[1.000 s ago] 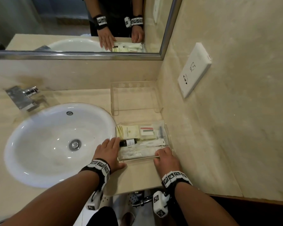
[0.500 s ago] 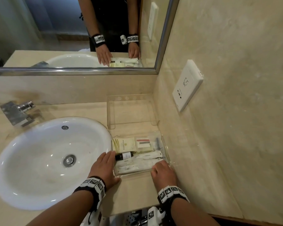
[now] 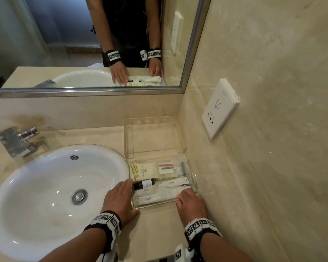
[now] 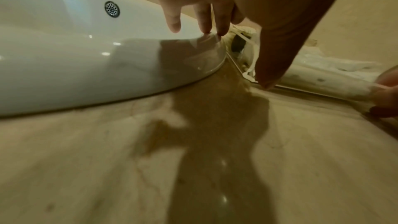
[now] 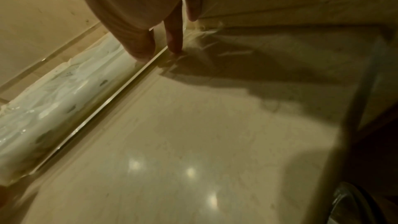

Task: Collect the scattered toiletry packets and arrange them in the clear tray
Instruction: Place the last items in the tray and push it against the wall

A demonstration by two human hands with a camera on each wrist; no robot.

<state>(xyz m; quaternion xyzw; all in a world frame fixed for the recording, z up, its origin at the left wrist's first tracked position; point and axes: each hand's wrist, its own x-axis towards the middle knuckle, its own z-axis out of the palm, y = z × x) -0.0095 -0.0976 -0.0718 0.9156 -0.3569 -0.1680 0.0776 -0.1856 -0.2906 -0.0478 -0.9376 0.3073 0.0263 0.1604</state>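
Observation:
The clear tray (image 3: pixel 193 179) sits on the beige counter between the sink and the right wall. Inside lie a cream packet (image 3: pixel 144 170), a white packet with red and dark stripes (image 3: pixel 166 168), a small dark bottle (image 3: pixel 143 184) and long white wrapped packets (image 3: pixel 159 193). My left hand (image 3: pixel 119 199) lies flat against the tray's left wall, fingers straight, with the thumb (image 4: pixel 267 74) at the front left corner. My right hand (image 3: pixel 189 203) pinches the front wall (image 5: pixel 96 118) near the right corner, thumb inside and fingers (image 5: pixel 174 43) outside.
A second, empty clear tray (image 3: pixel 153 137) stands just behind, in the corner. The white sink (image 3: pixel 45 186) borders the tray's left side, with a chrome faucet (image 3: pixel 17 138) at the back left. A wall socket (image 3: pixel 220 108) sits on the right wall. A mirror (image 3: pixel 64 44) spans the back.
The head view has tilted up and shows more of the mirror. Both hands stay on the tray in the same places.

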